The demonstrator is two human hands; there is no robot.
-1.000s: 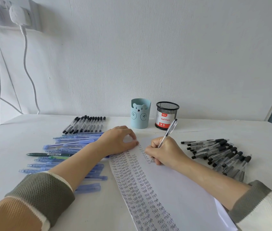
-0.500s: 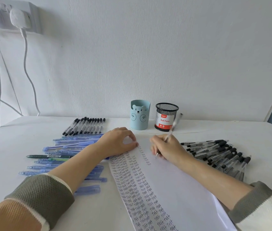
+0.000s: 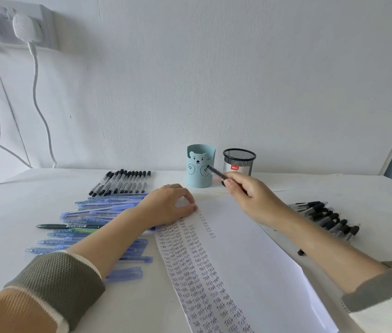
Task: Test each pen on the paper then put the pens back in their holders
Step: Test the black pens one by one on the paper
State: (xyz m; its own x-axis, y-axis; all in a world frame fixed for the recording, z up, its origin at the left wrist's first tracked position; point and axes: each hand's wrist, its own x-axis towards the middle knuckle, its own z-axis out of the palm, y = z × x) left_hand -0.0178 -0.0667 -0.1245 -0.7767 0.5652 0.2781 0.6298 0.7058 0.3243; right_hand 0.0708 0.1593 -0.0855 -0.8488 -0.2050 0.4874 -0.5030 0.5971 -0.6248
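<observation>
Slim pen (image 3: 216, 173), round mesh holder (image 3: 239, 156)

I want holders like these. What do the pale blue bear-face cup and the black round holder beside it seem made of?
Pale blue bear-face cup: probably matte plastic or silicone; smooth, opaque, no shine. Black round holder: likely metal wire mesh, see-through near the rim, with a glossy silver-and-red label around it.

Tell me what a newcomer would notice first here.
The paper in the middle, its left side packed with columns of handwritten "Test", draws the eye first. Above it the right hand holds a pen before the bear cup, while the left hand presses the paper's top edge. At left lie blue pens, at right black pens.
</observation>
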